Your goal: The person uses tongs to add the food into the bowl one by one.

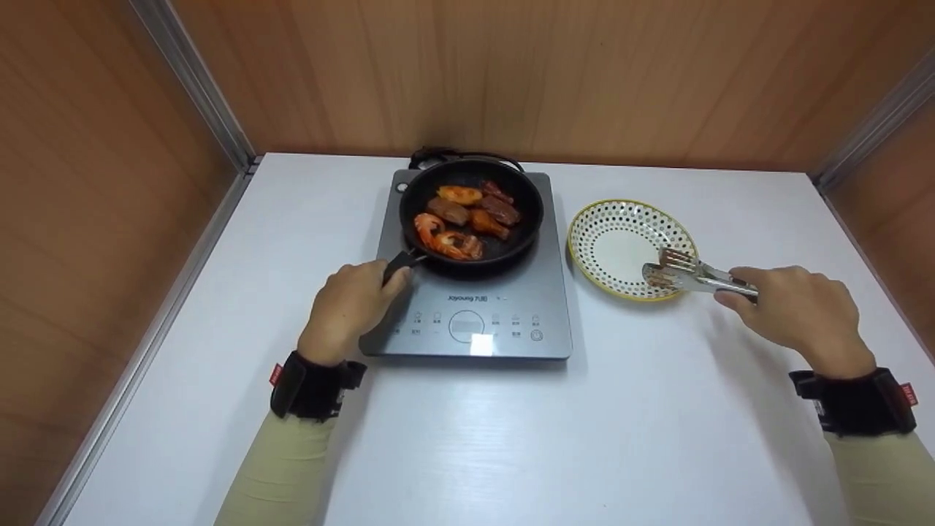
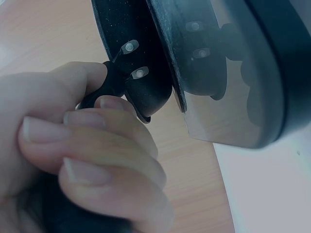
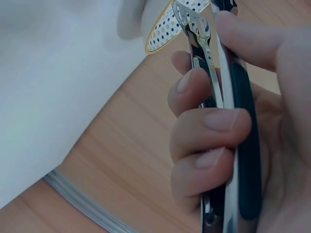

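My left hand point(image 1: 349, 305) grips the black handle point(image 1: 399, 266) of a frying pan point(image 1: 531, 232), fingers curled round it in the left wrist view. Shrimp point(image 1: 457, 245), a drumstick point(image 1: 488, 223), brown meat slices point(image 1: 447, 210) and a yellowish piece of food point(image 1: 459, 194) lie in the pan. On the right, my right hand point(image 1: 800, 307) holds metal tongs point(image 1: 712, 277) with dark grips. Their slotted heads overlap the near right part of a dotted, yellow-rimmed plate point(image 1: 610, 252) in the head view. The tongs' tips stand apart with no food between them.
Under the pan is a grey induction cooker point(image 1: 475, 343) with a touch panel, its dark cord point(image 1: 434, 153) behind. The white table point(image 1: 511, 438) is bounded by a wooden back wall point(image 1: 511, 80) and side walls with metal edge strips point(image 1: 208, 80).
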The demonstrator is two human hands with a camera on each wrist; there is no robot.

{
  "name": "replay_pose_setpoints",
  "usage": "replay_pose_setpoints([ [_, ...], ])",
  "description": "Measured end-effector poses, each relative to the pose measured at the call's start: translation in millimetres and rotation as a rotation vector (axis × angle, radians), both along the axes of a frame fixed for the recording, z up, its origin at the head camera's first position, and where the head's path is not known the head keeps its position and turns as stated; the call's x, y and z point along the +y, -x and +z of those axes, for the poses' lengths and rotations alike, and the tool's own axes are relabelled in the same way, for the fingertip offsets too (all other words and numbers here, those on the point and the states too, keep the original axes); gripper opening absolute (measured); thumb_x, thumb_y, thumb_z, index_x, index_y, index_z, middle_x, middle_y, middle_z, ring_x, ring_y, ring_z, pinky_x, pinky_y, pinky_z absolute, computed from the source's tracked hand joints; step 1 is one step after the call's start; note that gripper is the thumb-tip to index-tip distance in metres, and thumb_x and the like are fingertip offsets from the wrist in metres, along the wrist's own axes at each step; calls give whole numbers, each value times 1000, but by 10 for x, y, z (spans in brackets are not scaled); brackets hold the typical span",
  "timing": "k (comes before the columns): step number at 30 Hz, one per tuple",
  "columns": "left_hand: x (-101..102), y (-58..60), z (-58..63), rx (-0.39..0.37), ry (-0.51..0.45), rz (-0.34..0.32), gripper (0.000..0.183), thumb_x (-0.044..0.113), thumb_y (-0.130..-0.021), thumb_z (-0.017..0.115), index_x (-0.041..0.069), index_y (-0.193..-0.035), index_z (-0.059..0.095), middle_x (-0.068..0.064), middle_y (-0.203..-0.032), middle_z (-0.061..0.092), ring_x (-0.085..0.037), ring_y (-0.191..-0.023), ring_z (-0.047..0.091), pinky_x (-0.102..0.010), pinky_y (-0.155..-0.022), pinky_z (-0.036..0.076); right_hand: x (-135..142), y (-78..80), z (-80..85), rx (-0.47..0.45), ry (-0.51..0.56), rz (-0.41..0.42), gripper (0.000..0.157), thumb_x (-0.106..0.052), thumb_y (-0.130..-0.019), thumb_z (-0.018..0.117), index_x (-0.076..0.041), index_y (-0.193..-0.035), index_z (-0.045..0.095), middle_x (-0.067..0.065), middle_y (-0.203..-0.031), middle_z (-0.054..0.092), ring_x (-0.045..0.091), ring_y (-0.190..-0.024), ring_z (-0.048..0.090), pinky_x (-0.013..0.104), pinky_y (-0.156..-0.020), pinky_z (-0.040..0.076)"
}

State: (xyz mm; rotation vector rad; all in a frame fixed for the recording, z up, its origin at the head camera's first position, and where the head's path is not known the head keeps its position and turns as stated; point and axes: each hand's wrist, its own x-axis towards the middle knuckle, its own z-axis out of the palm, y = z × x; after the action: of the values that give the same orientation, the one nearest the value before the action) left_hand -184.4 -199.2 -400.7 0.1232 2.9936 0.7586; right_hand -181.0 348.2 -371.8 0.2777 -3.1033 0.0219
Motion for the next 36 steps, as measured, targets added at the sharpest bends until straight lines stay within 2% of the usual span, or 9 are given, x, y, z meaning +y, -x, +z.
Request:
replay_pose_setpoints([
  [2,-2,-6,-4,0,-8,1,43,42,-111,53,9,-83,55,-12,-79,58,-29,-73,56,-36,-59,36,1,11,-9,11,-9,10,47,-43,-100,71,-7,-132,71,29,-100,73,28,-59,52,40,-45,36],
  [6,-1,-15,-12,7,-18,2,43,40,-111,54,9,-82,55,-9,-75,53,-27,-71,54,-35,-58,35,7,22,-29,18,-19,16,45,-43,-101,70,-9,-130,72,27,-94,73,29,-58,54,42,-44,36],
  [14,0,-19,-14,10,-28,-1,42,39,-111,55,10,-81,54,-7,-74,52,-26,-70,54,-35,-57,34,8,38,-66,28,-15,23,41,-42,-102,69,-11,-129,73,29,-100,74,33,-61,59,43,-44,37],
  [26,6,-12,0,10,-13,-5,43,41,-111,53,9,-82,54,-10,-75,54,-29,-71,55,-36,-59,35,10,14,-100,47,-15,21,42,-37,-101,70,-9,-131,73,30,-102,74,27,-57,51,38,-44,34],
  [30,11,-11,4,17,-16,-6,43,40,-111,53,9,-82,54,-11,-76,56,-29,-72,55,-37,-59,36,10,7,-103,61,-15,22,42,-38,-102,70,-9,-132,73,31,-103,73,28,-58,53,38,-43,35],
  [33,13,-12,8,22,-13,-7,43,40,-111,54,9,-82,55,-12,-78,58,-29,-72,56,-37,-59,37,2,10,-95,85,-9,29,40,-39,-102,70,-11,-131,74,29,-100,74,30,-58,56,40,-42,35],
  [36,12,-12,8,20,-7,-6,43,41,-111,54,9,-82,55,-14,-81,60,-30,-74,57,-38,-60,38,-29,17,-84,119,2,39,36,-39,-101,72,-15,-128,75,23,-89,74,30,-57,55,41,-42,34],
])
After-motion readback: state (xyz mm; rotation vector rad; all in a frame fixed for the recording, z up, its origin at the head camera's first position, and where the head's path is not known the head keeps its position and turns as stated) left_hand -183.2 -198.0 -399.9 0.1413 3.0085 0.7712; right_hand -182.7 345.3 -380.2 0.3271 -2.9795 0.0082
